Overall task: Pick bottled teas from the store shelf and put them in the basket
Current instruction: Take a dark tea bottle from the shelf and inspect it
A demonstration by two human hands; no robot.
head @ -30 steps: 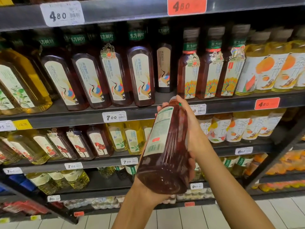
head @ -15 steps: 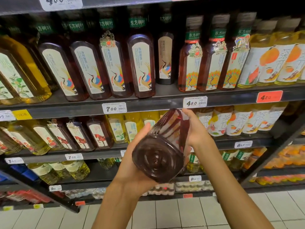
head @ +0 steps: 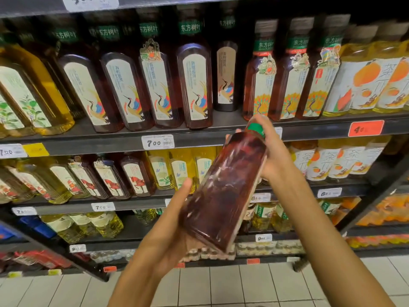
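I hold a large bottle of dark red tea [head: 223,191] slanted in front of the shelves, its green cap up and to the right, its base toward me. My left hand [head: 168,235] cups the lower part from the left, thumb along the side. My right hand [head: 272,151] grips the neck and shoulder just under the cap. Behind it, the shelf [head: 199,138] carries rows of dark tea bottles [head: 194,85] with bird labels. No basket is in view.
Yellow tea bottles [head: 33,96] stand at far left, orange-labelled ones [head: 371,85] at far right. Lower shelves [head: 132,204] hold more bottles and price tags [head: 157,142]. White floor tiles [head: 221,284] lie below. A dark shelf upright [head: 365,209] slants at right.
The bottle has turned from base-toward-camera to a slanted side view, with its cap raised. Both hands kept hold. The view came closer to the shelves.
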